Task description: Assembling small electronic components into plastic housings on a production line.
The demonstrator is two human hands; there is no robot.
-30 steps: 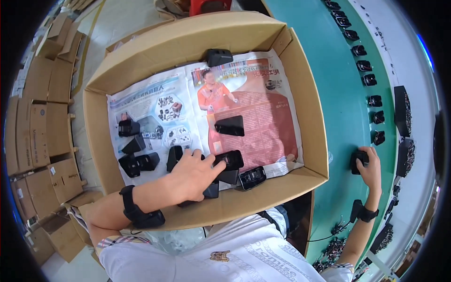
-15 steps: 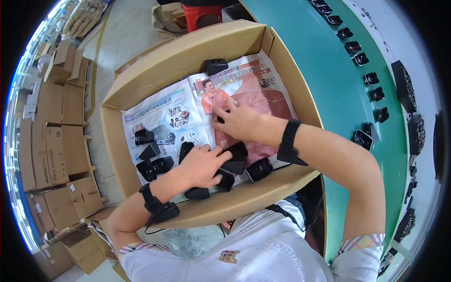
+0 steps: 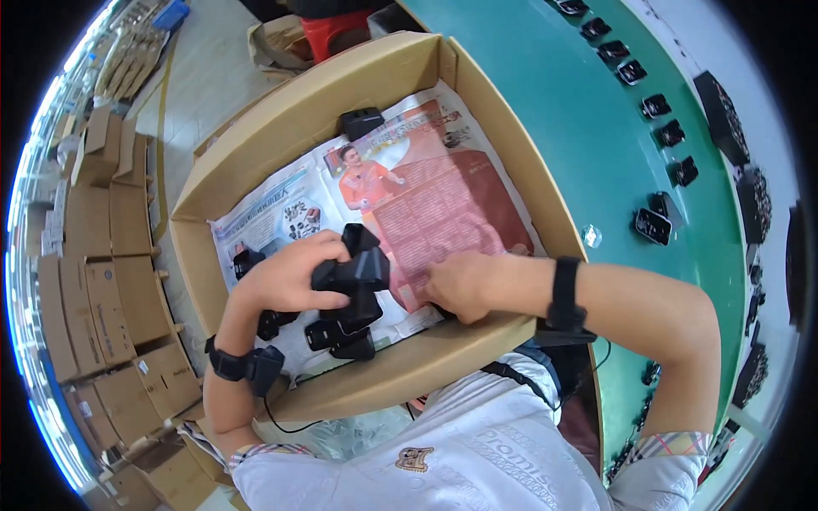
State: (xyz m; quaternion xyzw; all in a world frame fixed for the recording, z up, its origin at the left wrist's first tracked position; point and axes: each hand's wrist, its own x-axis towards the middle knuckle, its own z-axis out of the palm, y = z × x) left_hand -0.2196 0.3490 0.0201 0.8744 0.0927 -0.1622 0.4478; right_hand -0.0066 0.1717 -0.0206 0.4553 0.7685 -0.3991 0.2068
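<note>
My left hand is closed around the side of a black boxy plastic device, held over a cluster of similar pieces. Below it, more black devices lie in a heap near the box's front wall. My right hand is low over the newspaper by that wall, fingers curled downward; what they hold, if anything, is hidden. Beside my left wrist, another black device is partly covered. A lone black device rests against the far wall of the cardboard box.
A green table on the right carries a row of small black devices and, closer, a larger one. Stacked cartons stand on the left. A red stool is behind the box.
My left hand has shifted left and up and now grips a black device above the others. My right hand has come from the newspaper's middle toward the front wall. The view has shifted slightly.
</note>
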